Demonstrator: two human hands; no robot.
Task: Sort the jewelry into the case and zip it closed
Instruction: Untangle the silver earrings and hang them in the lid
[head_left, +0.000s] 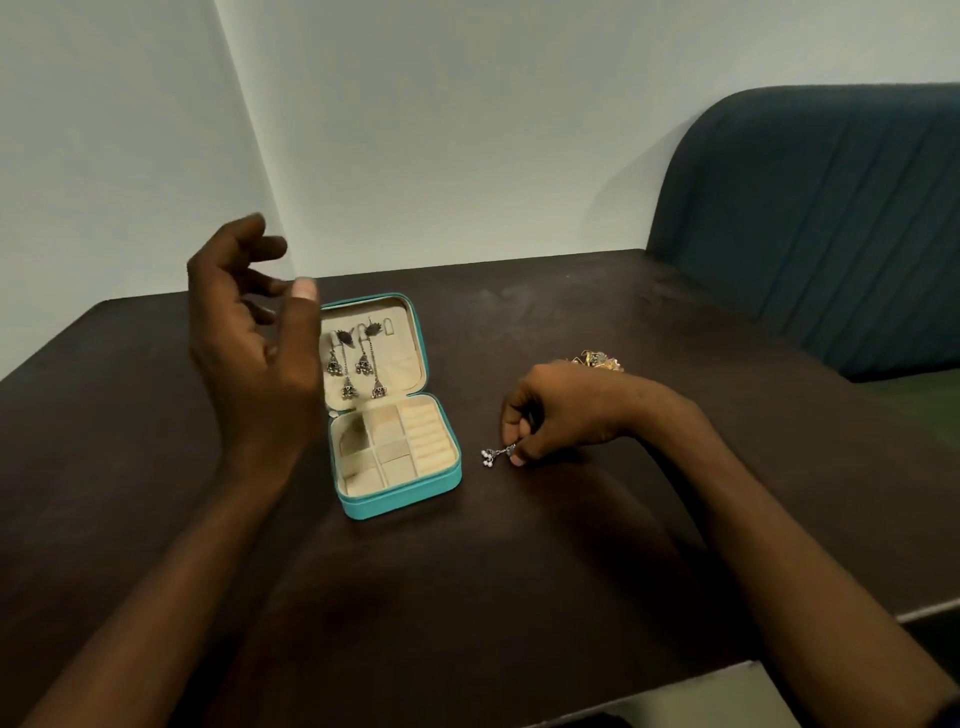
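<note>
A teal jewelry case (400, 501) lies open on the dark table, cream lining up. Two long dark dangling earrings (358, 366) hang on its lid panel. The base compartments (395, 447) look empty. My right hand (558, 410) rests on the table to the right of the case and pinches a small silver earring (496, 454) with pale beads, just above the tabletop. My left hand (254, 338) is raised in the air left of the case, fingers loosely spread, holding nothing. A small heap of gold-coloured jewelry (600, 361) shows behind my right hand, partly hidden.
The dark brown table (467, 597) runs to a wall at the back and left. A dark teal upholstered seat back (810, 218) stands at the right rear. The table's front right corner edge (779, 660) is close to my right forearm.
</note>
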